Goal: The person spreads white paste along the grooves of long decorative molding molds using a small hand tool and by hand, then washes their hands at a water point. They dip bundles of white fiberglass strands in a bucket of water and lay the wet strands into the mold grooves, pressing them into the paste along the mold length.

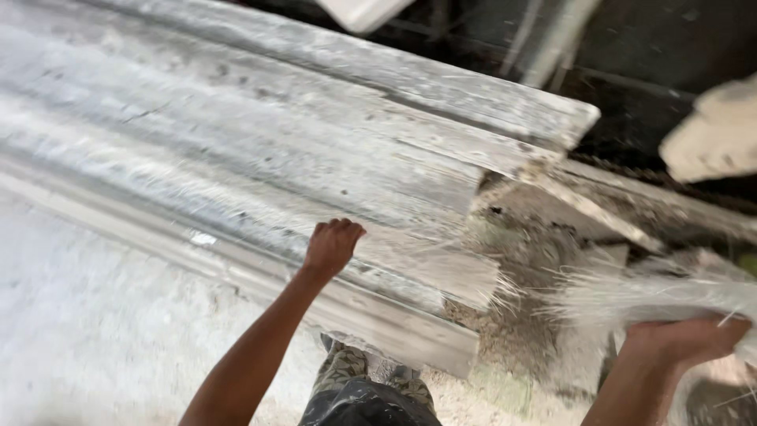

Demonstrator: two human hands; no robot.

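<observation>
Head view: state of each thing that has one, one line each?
left hand: fingers curled, pressed on the long moulded slab
right hand: closed on a bundle of white fibres
long moulded slab: lying flat, surface rough and grey-white, near end ragged with fibres sticking out
bundle of white fibres: loose, frayed, held off the surface
floor: dusted white

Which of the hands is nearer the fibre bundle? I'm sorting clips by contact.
Right. The right hand grips the fibre bundle; the left hand presses the long moulding, apart from it.
</observation>
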